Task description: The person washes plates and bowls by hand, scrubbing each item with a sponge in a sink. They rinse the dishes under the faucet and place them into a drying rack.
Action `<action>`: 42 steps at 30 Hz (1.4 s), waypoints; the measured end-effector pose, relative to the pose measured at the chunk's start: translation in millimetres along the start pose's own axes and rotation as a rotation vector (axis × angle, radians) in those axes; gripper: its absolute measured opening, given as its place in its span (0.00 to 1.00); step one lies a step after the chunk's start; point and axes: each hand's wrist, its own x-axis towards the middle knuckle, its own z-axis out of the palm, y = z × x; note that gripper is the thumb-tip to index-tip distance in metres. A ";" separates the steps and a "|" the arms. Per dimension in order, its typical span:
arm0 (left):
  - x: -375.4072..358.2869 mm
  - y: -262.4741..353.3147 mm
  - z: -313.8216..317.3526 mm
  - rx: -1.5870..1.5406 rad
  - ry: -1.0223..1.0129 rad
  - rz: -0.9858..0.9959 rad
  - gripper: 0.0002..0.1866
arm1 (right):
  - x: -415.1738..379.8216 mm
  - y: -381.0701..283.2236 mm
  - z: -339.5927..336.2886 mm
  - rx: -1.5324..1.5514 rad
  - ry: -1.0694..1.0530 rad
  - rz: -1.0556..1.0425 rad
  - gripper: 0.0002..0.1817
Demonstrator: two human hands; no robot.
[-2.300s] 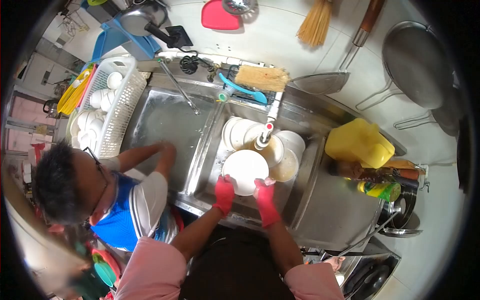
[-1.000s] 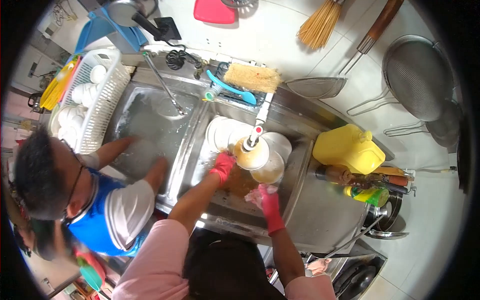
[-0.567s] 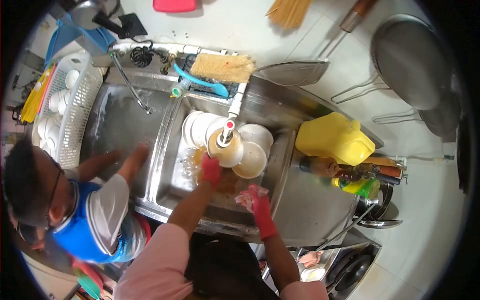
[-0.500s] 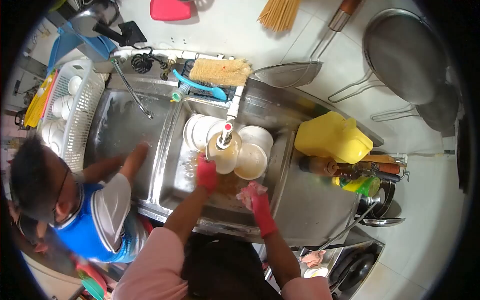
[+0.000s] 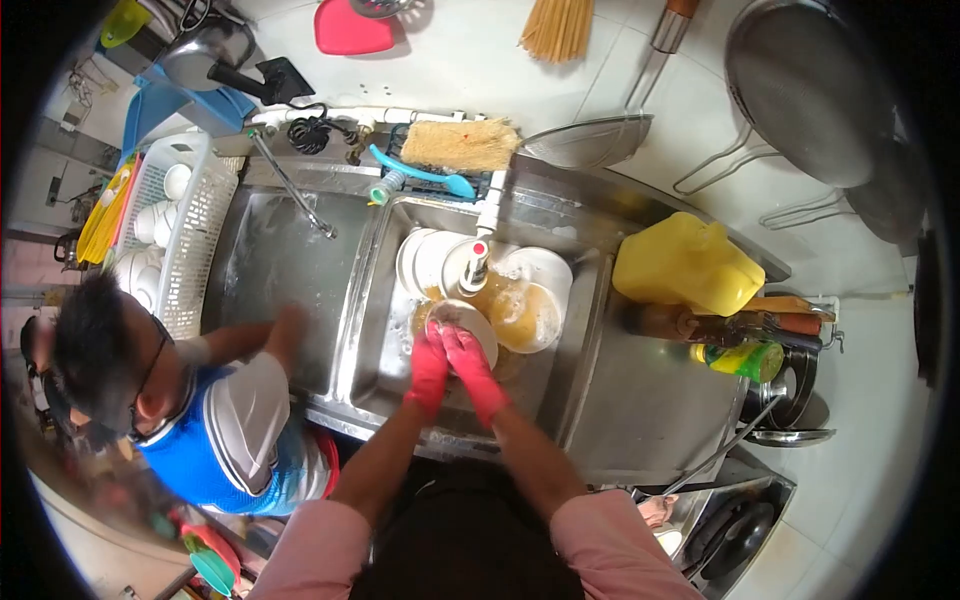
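Far to the left of the red-gloved left hand (image 5: 430,368), one white slotted basket (image 5: 195,260) with overlapping white bowls (image 5: 150,222), too crowded to count. Nearer on that side, one co-worker (image 5: 225,430) in blue and white, forearms over the left basin (image 5: 300,225). Just beyond the left hand, at least three white plates (image 5: 425,258), overlapping. In that hand, narrowed on the left edge, one white dish (image 5: 482,338), over the right basin (image 5: 545,385). Against the same dish, the red-gloved right hand (image 5: 468,362), fingers bunched; cannot tell whether closed on anything. Beyond, one tap (image 5: 477,268); then two soapy dishes (image 5: 527,320). Well right, on the worktop (image 5: 645,400), one yellow jug (image 5: 685,265) and one green-and-yellow bottle (image 5: 740,361), print too small to read.
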 end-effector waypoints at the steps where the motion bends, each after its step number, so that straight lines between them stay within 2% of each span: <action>1: 4.2 13.2 -4.1 -0.010 0.060 -0.027 0.25 | -3.6 30.9 6.4 0.146 -0.105 0.072 0.23; 3: 11.9 1.1 -7.9 -0.129 0.009 0.053 0.25 | -24.0 33.7 -18.2 0.091 -0.079 -0.152 0.20; 5: 14.1 -23.4 -2.2 -0.189 -0.002 0.129 0.24 | -25.6 17.2 -37.7 -0.233 -0.094 -0.181 0.17; 7: -3.7 -24.1 -0.7 -0.188 -0.092 0.031 0.24 | -7.3 -10.1 -52.1 -0.825 -0.123 0.011 0.14; 8: -11.5 -25.1 4.9 -0.191 -0.139 -0.015 0.24 | 2.6 5.3 -47.1 -0.682 0.007 0.008 0.13; 10: -21.8 -14.4 16.2 -0.202 -0.143 0.052 0.24 | 28.9 48.8 -18.8 -0.389 0.252 0.001 0.10; 11: -22.2 4.6 15.3 -0.247 -0.120 0.043 0.24 | 37.2 66.8 -0.2 -0.241 0.254 -0.153 0.08; 12: -22.8 14.6 12.6 -0.290 -0.100 0.033 0.24 | 35.0 76.0 7.3 -0.279 0.090 -0.099 0.09; 13: -5.2 -13.9 14.2 -0.199 -0.098 -0.009 0.24 | 35.5 79.5 10.1 -0.320 -0.075 -0.053 0.10; 15: 7.1 -2.6 -4.5 -0.194 -0.068 -0.042 0.24 | -1.9 46.6 -11.7 -0.339 -0.177 -0.129 0.13; 16: 12.3 3.2 -13.7 -0.192 -0.054 -0.056 0.24 | -12.8 58.0 -24.2 -0.478 -0.180 -0.203 0.12; 18: 23.4 -10.8 -15.9 -0.138 -0.135 -0.064 0.21 | -16.5 83.7 -40.7 -0.764 -0.184 -0.358 0.11; 20: 18.5 -14.6 -18.4 -0.022 -0.227 -0.115 0.20 | -20.3 40.7 -51.9 -0.576 0.094 -0.311 0.12; 21: 19.1 -11.8 -20.1 0.123 -0.267 -0.129 0.19 | -6.8 25.6 -58.3 -0.585 0.164 -0.367 0.13; 22: 18.3 -1.0 -20.1 0.097 -0.344 -0.133 0.19 | 6.5 11.1 -64.7 -0.596 0.235 -0.421 0.15; 24: 7.2 15.9 -25.6 0.057 -0.499 -0.160 0.18 | 25.9 3.4 -64.7 -0.807 0.224 -0.672 0.16; 25: 9.6 15.2 -23.4 0.051 -0.526 -0.161 0.18 | 25.3 -1.5 -60.1 -0.677 0.102 -0.581 0.13; 26: 10.0 14.4 -24.0 0.135 -0.501 -0.080 0.17 | 25.3 -7.6 -54.3 -0.549 -0.013 -0.491 0.12; 28: 9.2 19.3 -25.4 0.297 -0.451 0.086 0.17 | 26.1 -21.6 -50.2 -0.295 -0.234 -0.307 0.14; 30: 13.4 35.1 -27.7 0.433 -0.482 0.268 0.17 | 29.5 -48.4 -67.6 -0.656 -0.479 -0.206 0.14; 31: 15.3 35.7 -28.3 0.503 -0.497 0.362 0.16 | 35.2 -59.6 -73.9 -0.649 -0.617 0.033 0.15; 32: 17.3 35.2 -29.8 0.414 -0.477 0.376 0.16 | 40.2 -65.3 -80.3 -0.635 -0.745 0.269 0.17; 34: 21.8 29.2 -36.8 0.232 -0.432 0.396 0.16 | 44.2 -15.0 -86.9 -0.114 -0.654 0.350 0.15; 35: 26.5 13.5 -36.8 -0.026 -0.409 0.140 0.16 | 42.2 18.3 -88.3 0.178 -0.578 0.352 0.15; 36: 25.6 22.9 -41.6 -0.164 -0.304 0.067 0.15 | 29.5 28.0 -91.2 0.399 -0.486 0.335 0.14; 38: 20.9 26.2 -43.5 -0.340 -0.128 -0.104 0.15 | -0.9 48.8 -72.9 0.717 -0.162 0.341 0.13; 40: 2.4 -1.0 -11.5 -0.336 0.201 -0.098 0.16 | -13.5 80.8 -30.1 0.901 0.245 0.358 0.15; 41: 2.0 -55.6 32.8 -0.150 0.569 0.033 0.18 | -15.1 92.8 -13.5 0.944 0.385 0.389 0.16; 42: 7.3 -87.3 52.7 -0.049 0.541 -0.086 0.20 | -13.3 105.1 -1.1 0.980 0.510 0.422 0.17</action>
